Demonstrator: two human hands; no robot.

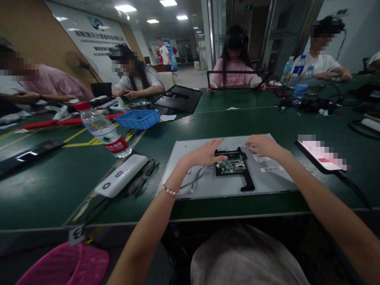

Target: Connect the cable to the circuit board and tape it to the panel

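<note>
A flat grey metal panel [204, 186] lies on the green table in front of me. On its middle sits a black bracket [247, 183] with a green circuit board [230, 166] in it. Grey wires [197, 177] run from the board's left side across the panel. My left hand [204, 153] is over the panel at the board's upper left, fingers apart, holding nothing. To the right of the bracket's top, my right hand [263, 145] has its fingertips pressed together; what they hold, if anything, is too small to name. White labels [271, 169] show beneath that hand.
Left of the panel are glasses [142, 180], a white power bank [121, 176], a water bottle [102, 130] and a blue tray [138, 118]. A phone [320, 154] with a cable lies right. Several people sit around the table; one across holds a black frame [237, 72].
</note>
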